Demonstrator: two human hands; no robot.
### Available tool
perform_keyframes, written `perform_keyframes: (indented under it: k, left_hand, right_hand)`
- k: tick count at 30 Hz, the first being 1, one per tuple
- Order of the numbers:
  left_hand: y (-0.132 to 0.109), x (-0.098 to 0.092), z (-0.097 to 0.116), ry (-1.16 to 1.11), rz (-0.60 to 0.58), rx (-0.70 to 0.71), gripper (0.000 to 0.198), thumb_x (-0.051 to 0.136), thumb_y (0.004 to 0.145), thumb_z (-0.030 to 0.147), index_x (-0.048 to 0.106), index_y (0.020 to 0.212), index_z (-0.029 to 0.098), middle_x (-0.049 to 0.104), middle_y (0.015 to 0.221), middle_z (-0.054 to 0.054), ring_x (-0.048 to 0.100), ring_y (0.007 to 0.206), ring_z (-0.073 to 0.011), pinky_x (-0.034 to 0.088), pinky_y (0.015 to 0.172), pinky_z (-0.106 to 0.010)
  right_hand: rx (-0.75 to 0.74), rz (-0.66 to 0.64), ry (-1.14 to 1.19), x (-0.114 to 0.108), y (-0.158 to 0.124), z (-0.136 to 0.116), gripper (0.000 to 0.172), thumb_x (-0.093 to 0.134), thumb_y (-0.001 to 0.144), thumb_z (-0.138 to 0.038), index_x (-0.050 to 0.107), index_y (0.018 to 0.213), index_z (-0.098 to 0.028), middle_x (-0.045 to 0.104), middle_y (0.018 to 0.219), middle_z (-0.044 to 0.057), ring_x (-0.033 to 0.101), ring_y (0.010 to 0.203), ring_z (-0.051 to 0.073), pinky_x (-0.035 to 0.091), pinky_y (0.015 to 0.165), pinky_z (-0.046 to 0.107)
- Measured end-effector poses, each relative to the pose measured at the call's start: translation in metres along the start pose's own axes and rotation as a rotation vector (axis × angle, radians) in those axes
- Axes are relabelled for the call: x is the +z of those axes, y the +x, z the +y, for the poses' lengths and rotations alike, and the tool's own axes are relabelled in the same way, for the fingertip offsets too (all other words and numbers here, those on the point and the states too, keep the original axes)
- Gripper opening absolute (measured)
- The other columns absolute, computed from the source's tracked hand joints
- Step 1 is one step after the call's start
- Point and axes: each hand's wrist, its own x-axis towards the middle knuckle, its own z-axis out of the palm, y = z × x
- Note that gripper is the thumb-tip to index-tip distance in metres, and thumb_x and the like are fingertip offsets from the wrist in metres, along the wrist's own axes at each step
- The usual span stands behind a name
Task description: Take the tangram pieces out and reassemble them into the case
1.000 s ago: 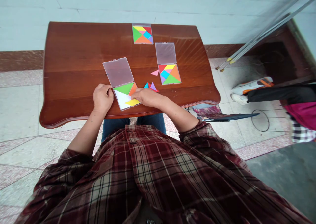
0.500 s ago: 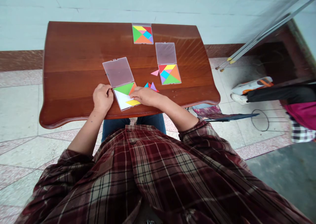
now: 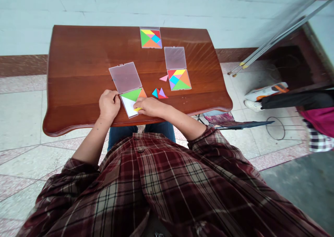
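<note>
An open clear tangram case (image 3: 129,106) lies at the table's near edge, its lid (image 3: 125,77) folded back. Inside sit a green triangle (image 3: 132,94) and an orange piece (image 3: 142,93); part of the white base shows. My left hand (image 3: 108,104) is curled against the case's left edge. My right hand (image 3: 150,107) covers the case's lower right corner, fingers pinched on a yellow piece (image 3: 137,109). Loose blue, red and purple pieces (image 3: 159,93) lie just beyond my right hand.
A second open case with a filled tangram (image 3: 179,79) and its lid (image 3: 175,57) lies to the right, a pink triangle (image 3: 164,78) beside it. A third filled case (image 3: 150,38) sits at the far edge. The brown wooden table (image 3: 78,63) stands on tiled floor; bags and poles are at right.
My right hand has slid left and nearer over the yellow piece, which now mostly hides under my fingers. The loose pieces beyond it are uncovered. My left hand has stayed put.
</note>
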Motion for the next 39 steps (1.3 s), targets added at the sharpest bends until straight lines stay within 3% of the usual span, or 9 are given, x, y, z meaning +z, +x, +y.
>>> perform_keyframes:
  k: [9,13,16,23,27,29,33,36,39]
  left_hand:
    - [0.0,0.0,0.0,-0.007,-0.01,-0.013,0.023,0.046,0.083,0.023,0.067,0.091,0.02,0.061,0.087,-0.007,0.058,0.088,-0.023,0.048,0.088,-0.038]
    - [0.0,0.001,-0.002,-0.006,-0.013,-0.007,0.024,0.045,0.084,0.024,0.067,0.092,0.02,0.062,0.089,-0.008,0.059,0.09,-0.0235,0.048,0.089,-0.039]
    - [0.0,0.001,-0.003,-0.002,-0.006,-0.006,0.023,0.046,0.084,0.024,0.067,0.091,0.02,0.062,0.088,-0.007,0.059,0.09,-0.0233,0.049,0.089,-0.039]
    - [0.001,-0.002,0.0,0.006,0.014,0.021,0.023,0.046,0.082,0.023,0.068,0.089,0.021,0.061,0.084,-0.006,0.059,0.085,-0.022,0.05,0.085,-0.036]
    - [0.001,-0.003,0.001,0.007,0.015,0.023,0.023,0.046,0.081,0.023,0.068,0.089,0.02,0.061,0.083,-0.007,0.059,0.083,-0.0219,0.05,0.084,-0.036]
    - [0.001,-0.003,0.001,0.007,0.014,0.02,0.023,0.046,0.082,0.023,0.068,0.088,0.02,0.061,0.083,-0.007,0.059,0.084,-0.0223,0.05,0.084,-0.037]
    - [0.001,-0.004,0.001,0.006,0.021,0.026,0.021,0.046,0.082,0.023,0.067,0.086,0.021,0.061,0.082,-0.006,0.059,0.084,-0.0224,0.05,0.083,-0.037]
    - [0.001,-0.004,0.001,0.009,0.026,0.024,0.021,0.046,0.082,0.023,0.067,0.086,0.021,0.061,0.082,-0.006,0.06,0.084,-0.0224,0.05,0.083,-0.037]
    - [0.001,-0.003,0.0,0.011,0.024,0.023,0.022,0.046,0.082,0.024,0.067,0.087,0.021,0.061,0.083,-0.006,0.06,0.085,-0.0225,0.05,0.084,-0.038]
  right_hand:
    - [-0.028,0.08,0.08,-0.004,-0.004,0.014,0.019,0.051,0.09,-0.015,0.065,0.103,-0.017,0.06,0.108,0.008,0.052,0.095,0.017,0.037,0.084,0.03]
    - [0.07,0.216,0.109,-0.015,-0.014,0.03,0.024,0.043,0.092,-0.015,0.065,0.101,-0.018,0.059,0.105,0.007,0.052,0.094,0.017,0.037,0.085,0.03]
    - [0.137,0.241,0.092,-0.017,-0.019,0.033,0.026,0.041,0.092,-0.014,0.065,0.103,-0.017,0.058,0.106,0.007,0.053,0.093,0.017,0.037,0.085,0.03]
    - [-0.011,0.161,0.117,0.008,-0.014,0.015,0.024,0.046,0.092,-0.014,0.066,0.105,-0.016,0.06,0.111,0.01,0.054,0.102,0.019,0.039,0.089,0.031]
    - [-0.005,0.245,0.146,0.015,-0.02,0.02,0.024,0.044,0.093,-0.015,0.067,0.102,-0.016,0.063,0.105,0.009,0.056,0.102,0.019,0.04,0.089,0.031]
    - [0.084,0.354,0.159,0.012,-0.028,0.031,0.024,0.043,0.093,-0.016,0.067,0.099,-0.016,0.065,0.101,0.009,0.057,0.1,0.019,0.04,0.089,0.031]
    - [0.404,0.565,0.129,0.005,-0.042,0.058,0.024,0.044,0.09,-0.017,0.066,0.099,-0.018,0.066,0.102,0.01,0.058,0.098,0.022,0.042,0.087,0.034]
    - [0.555,0.602,0.113,0.003,-0.046,0.073,0.025,0.046,0.088,-0.018,0.064,0.105,-0.018,0.066,0.103,0.011,0.058,0.1,0.025,0.044,0.084,0.035]
    - [0.613,0.597,0.112,0.001,-0.042,0.083,0.028,0.048,0.087,-0.02,0.063,0.111,-0.018,0.066,0.106,0.012,0.058,0.1,0.025,0.045,0.083,0.036]
